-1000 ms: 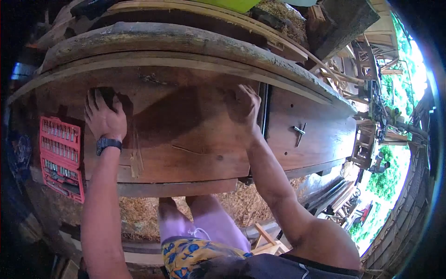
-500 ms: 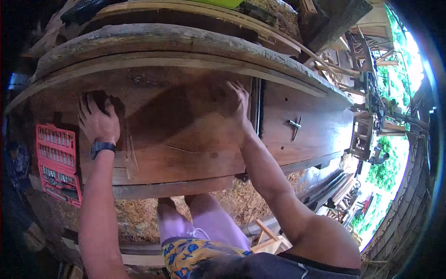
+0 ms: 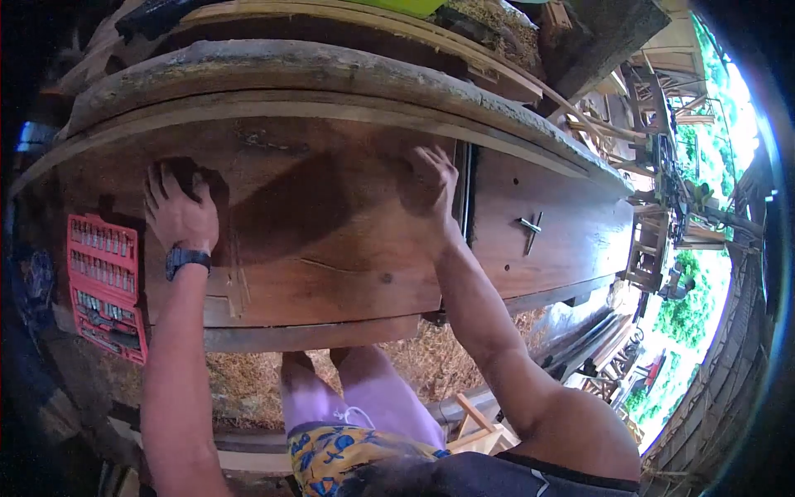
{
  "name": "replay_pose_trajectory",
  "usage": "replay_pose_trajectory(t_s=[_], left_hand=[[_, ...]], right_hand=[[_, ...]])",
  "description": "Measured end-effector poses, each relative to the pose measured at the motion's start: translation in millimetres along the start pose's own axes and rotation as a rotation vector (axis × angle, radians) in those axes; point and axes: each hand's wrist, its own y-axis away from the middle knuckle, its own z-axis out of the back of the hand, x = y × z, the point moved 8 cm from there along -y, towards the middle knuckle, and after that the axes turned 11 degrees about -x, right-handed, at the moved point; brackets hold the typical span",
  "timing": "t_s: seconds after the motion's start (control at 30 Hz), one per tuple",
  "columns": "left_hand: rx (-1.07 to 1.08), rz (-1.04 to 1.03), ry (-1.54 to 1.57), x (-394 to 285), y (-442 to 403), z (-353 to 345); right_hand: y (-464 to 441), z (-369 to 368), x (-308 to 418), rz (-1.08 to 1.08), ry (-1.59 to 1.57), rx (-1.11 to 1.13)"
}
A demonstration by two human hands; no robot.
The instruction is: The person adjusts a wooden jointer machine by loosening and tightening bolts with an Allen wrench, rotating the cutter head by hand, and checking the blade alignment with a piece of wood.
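Note:
My left hand, with a dark watch at the wrist, lies on a brown wooden board, its fingers spread. My right hand is near the board's right end, beside a dark gap between this board and a second one. Its fingers are loosely bent and slightly apart, and I see nothing held in them. On the second wooden board lies a small metal T-shaped tool, between two drilled holes. A red socket set case lies open left of my left hand, with several sockets inside.
A rough-edged plank runs along the far side of the boards. Wood shavings cover the ground by my legs. More timber lies at the right, and a wooden frame stands near my right side.
My right hand has shifted slightly right, and its fingers look a little more bent. My left hand stays on the board. The view has moved slightly.

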Motion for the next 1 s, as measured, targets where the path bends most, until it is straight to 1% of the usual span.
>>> replay_pose_trajectory(t_s=[0.03,0.07,0.1,0.13,0.17,0.2,0.27,0.3,0.33,0.37,0.43,0.47,0.5,0.57,0.6,0.63,0.67,0.73,0.8,0.87,0.93,1.0], left_hand=[[0.008,0.011,-0.002,2,-1,-1],[0.018,0.023,-0.003,4,-2,0],[0.034,0.028,0.005,1,0,-1],[0.026,0.027,0.019,-2,0,0],[0.012,0.031,0.027,-2,-1,0],[0.006,0.029,0.031,0,0,1],[0.021,0.018,-0.001,3,-2,-3],[0.035,0.008,-0.011,2,0,-4],[0.013,0.007,0.003,1,0,-4],[-0.012,0.011,0.012,2,0,-4],[-0.040,0.004,0.028,3,-1,-2],[-0.044,-0.001,0.038,3,-1,1],[-0.048,-0.009,0.054,-1,0,3],[-0.034,0.012,0.049,-2,-4,4],[-0.014,0.016,0.043,-1,-1,4],[-0.026,0.020,0.047,1,-1,4],[-0.032,0.019,0.056,2,-1,3],[-0.021,0.021,0.053,-2,-4,2],[0.039,0.029,0.005,2,0,-1],[-0.001,0.033,0.041,2,-1,0],[-0.016,0.025,0.054,1,-2,0],[-0.005,0.009,0.034,2,0,-1]], right_hand=[[-8,16,42,-0.071,0.059,0.078],[-10,23,63,-0.143,0.121,0.157],[-5,18,43,-0.082,0.071,0.069],[2,1,1,-0.017,0.020,-0.025],[2,-3,-7,0.026,-0.012,-0.066],[-2,-1,1,0.070,-0.042,-0.105],[0,4,9,0.082,-0.038,-0.061],[-1,13,25,0.076,-0.026,-0.036],[-8,29,62,0.050,-0.001,-0.014],[-14,35,80,0.030,0.020,0.008],[-5,19,44,-0.036,-0.147,-0.060],[-5,18,38,0.036,-0.131,-0.106],[-10,24,49,0.107,-0.110,-0.155],[-15,38,73,0.241,-0.067,-0.279],[-15,52,101,0.290,-0.043,-0.346],[-13,33,72,0.226,-0.097,-0.284],[-4,6,22,0.155,-0.145,-0.220],[-12,7,25,0.077,-0.116,-0.135],[-12,19,38,0.047,0.024,-0.063],[-13,10,25,0.214,0.082,-0.160],[-18,17,41,0.243,0.094,-0.178],[-17,31,60,0.134,0.055,-0.107]])
